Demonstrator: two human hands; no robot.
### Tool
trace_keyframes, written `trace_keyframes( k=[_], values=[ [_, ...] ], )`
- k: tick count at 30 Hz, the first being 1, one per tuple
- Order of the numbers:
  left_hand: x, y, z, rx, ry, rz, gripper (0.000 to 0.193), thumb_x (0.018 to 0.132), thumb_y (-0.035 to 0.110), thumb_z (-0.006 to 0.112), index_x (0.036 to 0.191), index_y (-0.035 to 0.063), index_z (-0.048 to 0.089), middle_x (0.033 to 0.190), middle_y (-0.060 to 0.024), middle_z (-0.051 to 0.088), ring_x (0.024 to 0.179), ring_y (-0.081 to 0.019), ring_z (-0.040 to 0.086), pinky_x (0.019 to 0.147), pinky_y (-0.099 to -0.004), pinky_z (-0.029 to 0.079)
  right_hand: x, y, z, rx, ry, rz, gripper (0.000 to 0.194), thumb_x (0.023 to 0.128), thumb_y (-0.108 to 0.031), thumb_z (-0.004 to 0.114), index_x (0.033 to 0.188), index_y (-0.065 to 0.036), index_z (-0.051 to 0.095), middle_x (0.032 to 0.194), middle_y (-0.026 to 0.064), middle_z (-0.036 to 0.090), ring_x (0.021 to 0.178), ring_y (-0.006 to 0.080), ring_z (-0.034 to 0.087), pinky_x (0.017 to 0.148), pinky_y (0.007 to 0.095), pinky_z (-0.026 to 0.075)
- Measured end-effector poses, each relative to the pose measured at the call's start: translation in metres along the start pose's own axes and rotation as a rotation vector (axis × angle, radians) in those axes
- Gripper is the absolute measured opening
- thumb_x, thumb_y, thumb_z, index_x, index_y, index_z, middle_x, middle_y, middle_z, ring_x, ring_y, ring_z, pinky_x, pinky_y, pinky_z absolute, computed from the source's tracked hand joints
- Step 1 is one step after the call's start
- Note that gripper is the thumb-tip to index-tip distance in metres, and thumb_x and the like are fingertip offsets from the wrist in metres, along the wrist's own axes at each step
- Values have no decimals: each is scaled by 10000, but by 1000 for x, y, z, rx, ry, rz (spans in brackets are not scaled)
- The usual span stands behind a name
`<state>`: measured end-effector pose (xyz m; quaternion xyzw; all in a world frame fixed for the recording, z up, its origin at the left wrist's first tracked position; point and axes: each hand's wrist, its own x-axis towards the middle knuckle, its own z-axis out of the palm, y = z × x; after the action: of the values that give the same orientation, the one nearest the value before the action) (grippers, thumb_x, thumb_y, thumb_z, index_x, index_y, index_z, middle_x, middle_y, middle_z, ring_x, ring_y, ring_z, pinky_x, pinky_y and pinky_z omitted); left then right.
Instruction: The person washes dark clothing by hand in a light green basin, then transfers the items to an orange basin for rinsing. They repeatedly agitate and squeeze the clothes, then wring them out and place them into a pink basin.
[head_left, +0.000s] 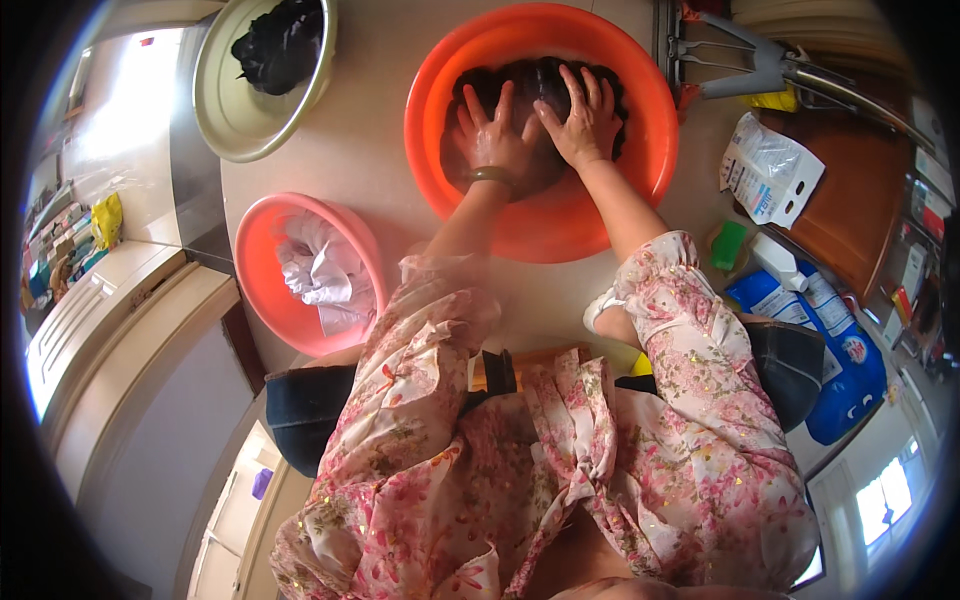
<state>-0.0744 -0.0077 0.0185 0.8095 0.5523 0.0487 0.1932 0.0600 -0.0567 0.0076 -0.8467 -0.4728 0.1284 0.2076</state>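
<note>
Both hands are inside a large orange plastic basin (540, 244), resting on a dark, wet cloth (541, 82). My left hand (491, 139), with a green bangle (492, 175) at the wrist, lies palm down with spread fingers on the cloth's left part. On its right part, my right hand (583, 120) presses with the palm down and the fingers apart. Neither hand grips the fabric. The cloth is bunched in the basin's middle, and parts of it are hidden beneath the hands.
A pink basin (251, 281) with white cloth (322, 262) stands at left. Behind it, a pale green basin (225, 127) holds black cloth (277, 49). At right are a white plastic bag (769, 169), a green block (728, 245), a blue detergent pouch (855, 375) and a folding metal frame (739, 64).
</note>
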Motion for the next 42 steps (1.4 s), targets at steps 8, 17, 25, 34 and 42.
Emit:
trace_keyframes(
  k=[8,17,25,34,42],
  values=[
    [50,7,14,-8,121,61,456,783,424,616,1197,236,584,1359,-157,403,1207,-402,400,933,-538,372,37,-1,20,-80,248,33,542,771,-529,598,1136,-129,584,1119,125,566,1032,334,515,848,496,406],
    [85,-10,41,196,-314,-150,443,859,439,520,1169,135,601,1056,-168,645,952,-333,629,839,-456,485,69,-12,24,-482,-45,178,392,793,-350,583,1090,-96,614,1107,94,614,1118,311,504,882,558,326],
    [96,2,9,-863,-164,-145,365,839,247,585,1150,56,597,1091,-184,641,1040,-338,602,901,-410,463,69,2,21,7,68,81,192,824,-186,542,923,-43,622,935,181,627,905,374,587,778,509,423],
    [61,22,-96,-429,-139,715,312,777,200,695,1062,82,651,999,-116,647,947,-301,605,876,-372,470,37,42,-98,883,-467,11,295,855,-252,618,1011,-1,631,897,51,637,836,143,575,797,312,467],
    [23,32,-80,-57,-110,26,746,737,565,657,1381,302,387,1516,-154,185,1381,-357,218,1059,-539,288,21,4,-77,273,7,52,582,831,-377,646,1311,-111,450,1362,167,446,1270,356,405,1030,454,349]
  ],
)
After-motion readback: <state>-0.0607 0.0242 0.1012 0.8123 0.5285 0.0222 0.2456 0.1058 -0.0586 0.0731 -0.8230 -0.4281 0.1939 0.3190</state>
